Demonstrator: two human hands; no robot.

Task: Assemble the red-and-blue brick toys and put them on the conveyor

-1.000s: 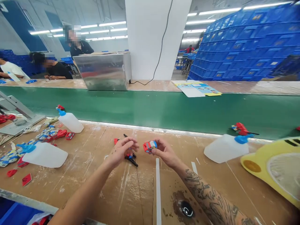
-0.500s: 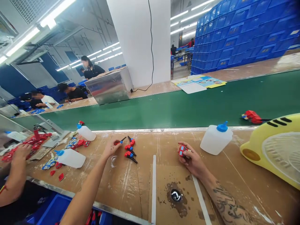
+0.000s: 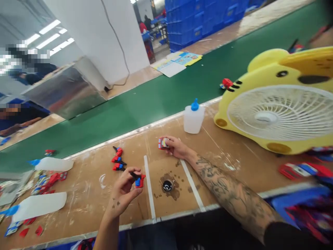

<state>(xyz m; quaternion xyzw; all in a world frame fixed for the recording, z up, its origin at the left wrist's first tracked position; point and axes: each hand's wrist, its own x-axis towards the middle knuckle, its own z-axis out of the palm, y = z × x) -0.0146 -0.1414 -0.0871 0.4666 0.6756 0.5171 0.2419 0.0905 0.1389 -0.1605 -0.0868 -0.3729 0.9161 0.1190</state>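
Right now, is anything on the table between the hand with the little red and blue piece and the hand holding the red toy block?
Nothing solid lies between them. The left hand pinches the small red and blue piece; the right hand holds the red toy block. Between them are only bare table, a white strip and a dark hole.

Small red-blue part (image 3: 139, 181) pinched aloft; red, possibly striped, block (image 3: 163, 143) held.

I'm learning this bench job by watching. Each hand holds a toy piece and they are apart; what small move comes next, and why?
Probably bring the two hands together over the bench. The left hand pinches a small red and blue part in its fingers, while the right hand holds a red toy body farther up the bench. The pieces are apart, so neither can meet the other yet.
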